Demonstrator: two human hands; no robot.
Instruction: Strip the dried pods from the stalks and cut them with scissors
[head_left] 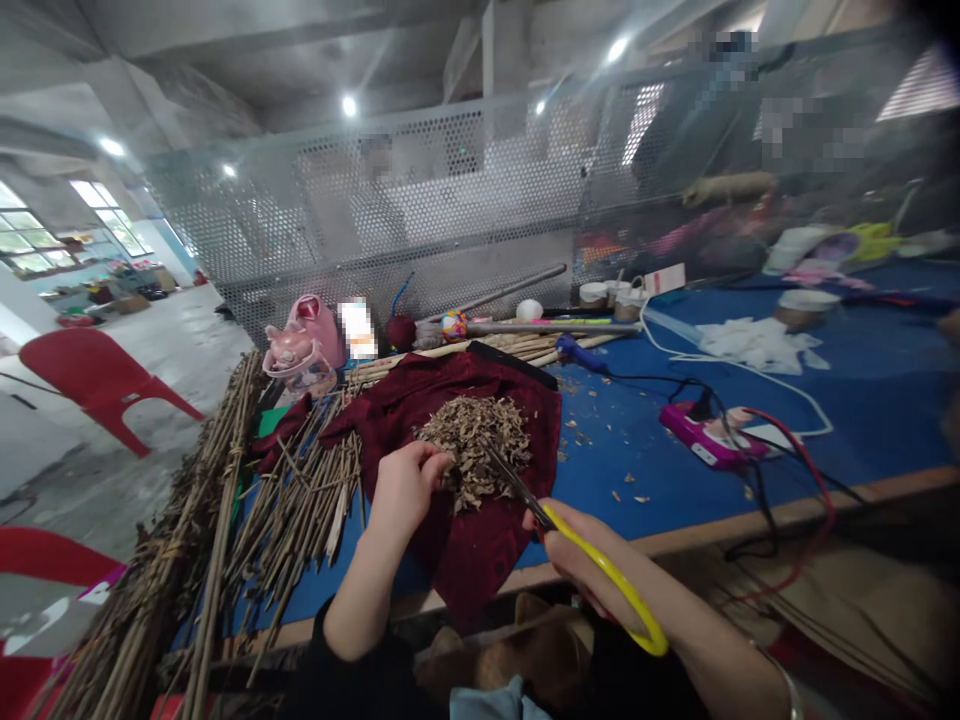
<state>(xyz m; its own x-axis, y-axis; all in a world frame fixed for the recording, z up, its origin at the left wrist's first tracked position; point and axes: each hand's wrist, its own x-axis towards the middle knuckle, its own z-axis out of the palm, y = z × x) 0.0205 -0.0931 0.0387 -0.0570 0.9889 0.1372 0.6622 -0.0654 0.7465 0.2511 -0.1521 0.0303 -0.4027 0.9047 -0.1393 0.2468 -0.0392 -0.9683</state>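
Note:
My right hand [574, 545] is wrapped round scissors [517, 485] with a large yellow handle loop. Their dark blades point up and left over a heap of dry, brown plant pieces [480, 440]. At the heap's left edge is my left hand [405, 490], fingertips pinched together; whether they hold a small piece I cannot make out. The heap rests on a dark red cloth [469, 570] spread over the blue tabletop. Cut dry stalks [300, 500] lie loosely to the left of my left hand.
Tall bundles of dry stalks [195, 530] lean at the table's left end. A pink container [315, 325] and bucket [300, 372] stand behind. A purple power strip [701, 437] with cables sits at right, near crumpled white plastic [757, 343]. Perforated panels [450, 190] border the back.

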